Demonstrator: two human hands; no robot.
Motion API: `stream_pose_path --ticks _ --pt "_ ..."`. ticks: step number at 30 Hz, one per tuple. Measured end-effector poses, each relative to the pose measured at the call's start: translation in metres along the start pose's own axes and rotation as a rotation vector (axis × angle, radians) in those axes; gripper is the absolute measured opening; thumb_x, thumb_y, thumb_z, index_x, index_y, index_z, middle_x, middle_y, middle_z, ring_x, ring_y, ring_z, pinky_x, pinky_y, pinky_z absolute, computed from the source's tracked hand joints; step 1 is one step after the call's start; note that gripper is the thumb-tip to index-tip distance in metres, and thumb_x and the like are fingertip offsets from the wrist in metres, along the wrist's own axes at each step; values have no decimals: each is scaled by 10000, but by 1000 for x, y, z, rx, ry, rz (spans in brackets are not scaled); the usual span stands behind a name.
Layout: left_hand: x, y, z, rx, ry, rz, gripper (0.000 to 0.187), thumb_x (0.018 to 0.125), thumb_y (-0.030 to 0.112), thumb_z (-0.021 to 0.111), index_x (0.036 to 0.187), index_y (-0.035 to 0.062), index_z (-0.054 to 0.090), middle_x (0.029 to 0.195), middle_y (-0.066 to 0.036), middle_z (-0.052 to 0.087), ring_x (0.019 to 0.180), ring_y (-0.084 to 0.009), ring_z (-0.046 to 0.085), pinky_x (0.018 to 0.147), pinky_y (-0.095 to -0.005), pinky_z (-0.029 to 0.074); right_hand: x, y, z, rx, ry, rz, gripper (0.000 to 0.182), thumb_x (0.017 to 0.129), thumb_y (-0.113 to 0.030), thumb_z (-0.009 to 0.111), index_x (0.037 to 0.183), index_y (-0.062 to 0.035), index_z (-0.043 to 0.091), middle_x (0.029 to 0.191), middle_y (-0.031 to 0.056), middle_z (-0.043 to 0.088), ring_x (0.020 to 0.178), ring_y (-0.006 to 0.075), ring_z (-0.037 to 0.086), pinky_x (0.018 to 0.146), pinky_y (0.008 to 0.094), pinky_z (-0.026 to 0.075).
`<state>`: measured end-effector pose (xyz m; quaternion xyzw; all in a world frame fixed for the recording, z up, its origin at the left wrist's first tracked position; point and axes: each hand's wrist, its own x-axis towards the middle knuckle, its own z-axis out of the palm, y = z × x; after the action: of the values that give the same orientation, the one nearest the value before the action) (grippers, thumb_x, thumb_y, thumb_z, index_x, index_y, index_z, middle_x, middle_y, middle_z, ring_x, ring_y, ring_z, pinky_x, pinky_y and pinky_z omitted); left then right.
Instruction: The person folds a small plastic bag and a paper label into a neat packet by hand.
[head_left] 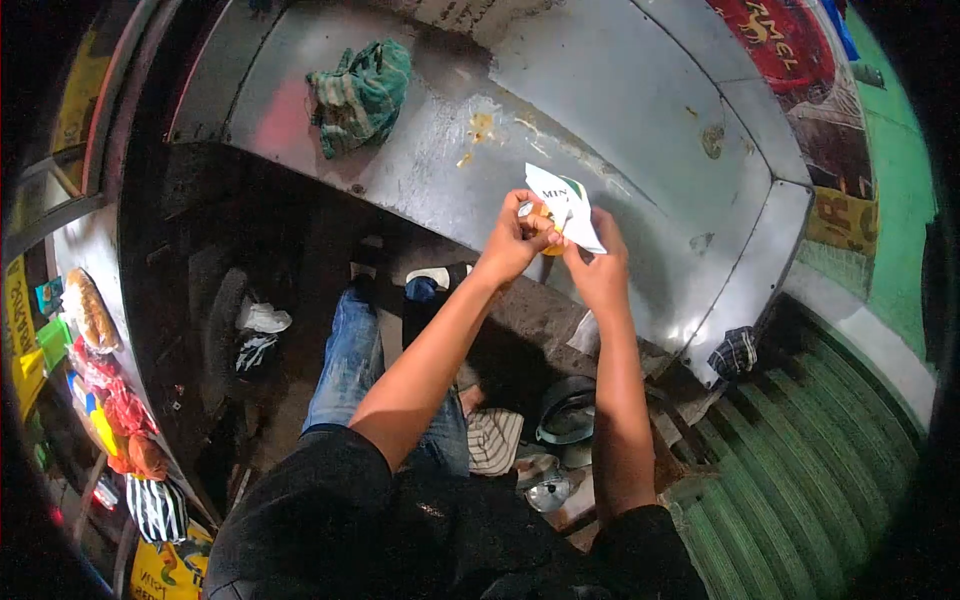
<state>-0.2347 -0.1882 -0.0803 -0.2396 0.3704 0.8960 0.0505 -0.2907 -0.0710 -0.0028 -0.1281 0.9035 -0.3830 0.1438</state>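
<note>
Both hands meet over the front edge of a grey metal counter [640, 110]. Between them is a white printed paper [567, 208] with the letters "MIN" and a green patch, folded to a point at its lower end. My left hand [518, 240] pinches its left side near that point. The fingers of my right hand [600, 262] close on its lower right side. Something yellow-orange [553, 248] shows beneath the fingertips; its kind cannot be made out.
A crumpled green checked cloth [362, 95] lies on the counter, near yellowish smears. Packaged goods [110, 400] line a shelf at left. A dark pan [567, 410] and a striped cloth [494, 441] sit below. Green slats [800, 460] stand at right.
</note>
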Motion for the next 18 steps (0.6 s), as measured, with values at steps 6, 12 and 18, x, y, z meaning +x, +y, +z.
stream_pose_path --ticks 6,12,18 --pt "-14 -1 24 159 197 50 450 826 -77 635 1152 77 365 863 -59 619 824 -110 581 745 -266 468 6 -1 -4 100 -86 71 299 746 -100 762 1001 8 648 961 114 603 831 192 628 656 308 517" --pt "-18 1 21 -63 154 33 412 849 -10 647 1145 96 382 877 -52 641 830 -104 577 686 -230 392 14 13 3 568 48 472 214 793 -151 764 880 25 680 748 35 664 634 107 574 588 250 458" --pt "-33 6 36 -6 210 51 399 844 -42 622 1138 86 385 952 -78 666 826 -125 587 700 -257 416 8 9 13 644 141 531 228 806 -158 758 910 28 678 754 19 637 588 61 506 531 231 401"
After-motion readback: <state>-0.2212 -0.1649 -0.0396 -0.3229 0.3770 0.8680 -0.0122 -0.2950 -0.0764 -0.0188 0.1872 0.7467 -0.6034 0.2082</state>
